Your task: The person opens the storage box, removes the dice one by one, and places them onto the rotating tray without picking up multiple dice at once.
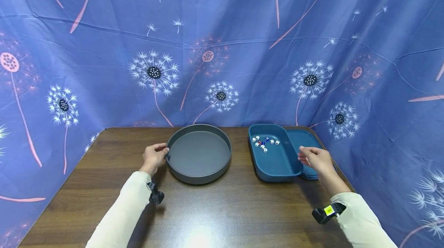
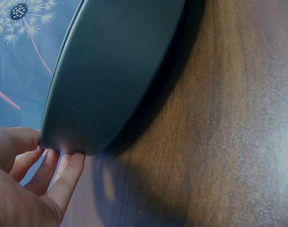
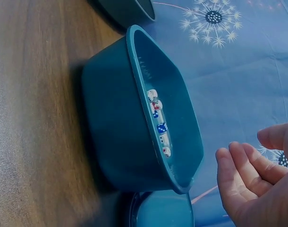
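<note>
Left hand (image 1: 153, 158) at left side of pan (image 1: 199, 153), fingers grasping its edge: thumb up at the rim, other fingertips against the outer wall; thumb tip is lost at the rim in the left wrist view, so how far it hooks over is hard to say. Pan sits on table (image 1: 222, 205), left of box (image 1: 281, 165); the left wrist view crops it to a strip of wall, and the right wrist view gets only a corner of it at the top. Right hand (image 1: 318, 159) is over lid (image 1: 303, 136), just beside the right side of box, fingers released and loosely bent, thumb apart from them; palm partly out of frame in the right wrist view. Dice (image 1: 265, 150) lie in box toward its far end, mostly white, a few blue, a bit of red; too small to read most pips, and in the right wrist view the near wall covers part of the group, so no sure count. Lid is partly hidden by box and right hand; cannot tell whether box rests on its edge. Left sleeve (image 1: 119, 209) and right sleeve (image 1: 362, 217) run off the bottom, a black camera at each wrist, the right one with yellow label (image 1: 328, 210); patterned cloth (image 1: 243, 9) behind, cut off at the top
</note>
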A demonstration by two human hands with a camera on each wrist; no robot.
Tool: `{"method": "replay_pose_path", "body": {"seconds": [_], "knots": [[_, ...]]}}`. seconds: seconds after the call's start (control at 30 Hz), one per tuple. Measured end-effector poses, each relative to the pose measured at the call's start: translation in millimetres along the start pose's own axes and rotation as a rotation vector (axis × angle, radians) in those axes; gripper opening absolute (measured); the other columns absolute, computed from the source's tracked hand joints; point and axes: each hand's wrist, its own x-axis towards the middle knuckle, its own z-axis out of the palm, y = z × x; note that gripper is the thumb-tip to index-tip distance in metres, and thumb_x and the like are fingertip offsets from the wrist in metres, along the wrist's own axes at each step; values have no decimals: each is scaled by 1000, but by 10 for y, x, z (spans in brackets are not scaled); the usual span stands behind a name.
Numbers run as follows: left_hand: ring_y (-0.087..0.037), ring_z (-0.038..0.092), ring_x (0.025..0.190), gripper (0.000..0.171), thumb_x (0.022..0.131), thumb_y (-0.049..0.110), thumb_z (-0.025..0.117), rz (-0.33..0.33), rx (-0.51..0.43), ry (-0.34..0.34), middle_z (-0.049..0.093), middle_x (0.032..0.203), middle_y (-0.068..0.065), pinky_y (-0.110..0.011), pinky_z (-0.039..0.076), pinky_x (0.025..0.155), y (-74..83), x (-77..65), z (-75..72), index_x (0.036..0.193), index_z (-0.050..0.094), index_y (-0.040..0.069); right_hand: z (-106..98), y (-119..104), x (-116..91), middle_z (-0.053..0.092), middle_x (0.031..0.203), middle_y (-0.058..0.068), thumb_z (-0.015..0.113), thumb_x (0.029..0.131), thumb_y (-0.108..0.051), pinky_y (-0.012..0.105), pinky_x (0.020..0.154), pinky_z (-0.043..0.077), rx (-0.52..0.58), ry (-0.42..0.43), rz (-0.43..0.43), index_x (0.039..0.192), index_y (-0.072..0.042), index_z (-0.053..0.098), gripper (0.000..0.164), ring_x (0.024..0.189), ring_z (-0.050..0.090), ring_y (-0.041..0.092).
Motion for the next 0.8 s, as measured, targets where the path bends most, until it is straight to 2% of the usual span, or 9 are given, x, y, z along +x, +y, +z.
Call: {"method": "replay_pose_path", "body": {"seconds": [0.17, 0.3, 0.4, 0.47, 0.57, 0.67, 0.8], "knots": [[-18, 60, 89, 32, 91, 6, 62, 1, 6, -1, 61, 114, -22, -39, 60, 80, 5, 0, 2, 122, 62, -2, -4, -20, 4, 70, 92, 2, 54, 98, -35, 26, 81, 59, 0, 3, -19, 130, 13, 48, 58, 77, 65, 1], [-19, 60, 90, 32, 92, 6, 61, -3, 6, -7, 60, 112, -20, -39, 60, 80, 11, -7, 7, 123, 62, -2, 42, -61, 47, 69, 98, 6, 57, 96, -37, 24, 82, 58, -39, 52, -78, 129, 9, 52, 57, 79, 63, -1], [-18, 61, 86, 31, 91, 5, 62, 3, 0, 5, 62, 110, -20, -37, 61, 77, 9, -11, 6, 121, 63, -2, 148, -91, 125, 68, 99, 4, 61, 94, -32, 18, 79, 57, -45, 105, -155, 126, 7, 56, 51, 79, 61, -5], [-17, 61, 84, 31, 91, 5, 62, 16, -3, 10, 63, 109, -21, -36, 61, 74, 7, -10, 9, 121, 63, -3, 242, -95, 191, 69, 102, 7, 64, 93, -28, 13, 75, 55, -59, 145, -197, 123, 6, 59, 45, 79, 59, -7], [-18, 62, 83, 31, 90, 4, 62, 26, -5, 9, 63, 108, -21, -32, 62, 70, -5, 0, 13, 121, 63, -3, 399, -79, 284, 67, 111, 15, 65, 93, -24, 9, 71, 50, -113, 194, -213, 121, 1, 64, 38, 85, 59, 0], [-19, 63, 84, 31, 90, 4, 62, 33, -8, 5, 63, 107, -21, -32, 62, 69, -21, 10, 19, 120, 63, -4, 551, -46, 368, 65, 117, 19, 65, 93, -21, 17, 76, 52, -162, 214, -196, 120, 0, 65, 34, 96, 62, 16], [-17, 62, 81, 30, 90, 3, 63, 29, -8, 7, 63, 106, -20, -33, 62, 70, -26, 8, 24, 120, 63, -3, 718, -2, 463, 65, 116, 20, 65, 92, -17, 38, 85, 55, -201, 217, -185, 119, 0, 65, 32, 105, 61, 30]]}}
